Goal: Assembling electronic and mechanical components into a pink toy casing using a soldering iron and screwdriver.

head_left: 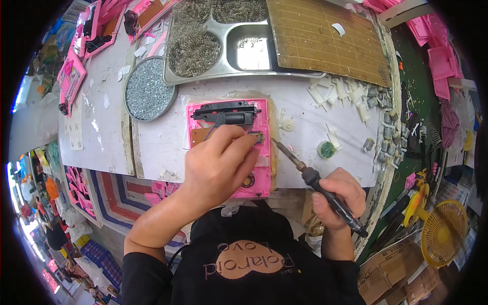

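Note:
A pink plastic casing (261,175) with a black module (236,118) and a brown circuit board (197,136) inside lies in front of me. My left hand (216,162) reaches over it, with thumb and forefinger closed at a small metal motor (258,136) near the casing's right side. The palm hides part of the inside. In my right hand (340,198) is a soldering iron (312,178), gripped by its black handle. Its thin tip points up and left, just right of the casing and apart from it.
A steel tray (229,76) of coiled wire stands at the back beside a wooden board (325,40). Left of it is a bowl of screws (151,86). White plastic parts (351,94), small motors (391,137) and a green-topped round piece (326,149) lie on the right. A yellow fan (442,229) stands beyond the table.

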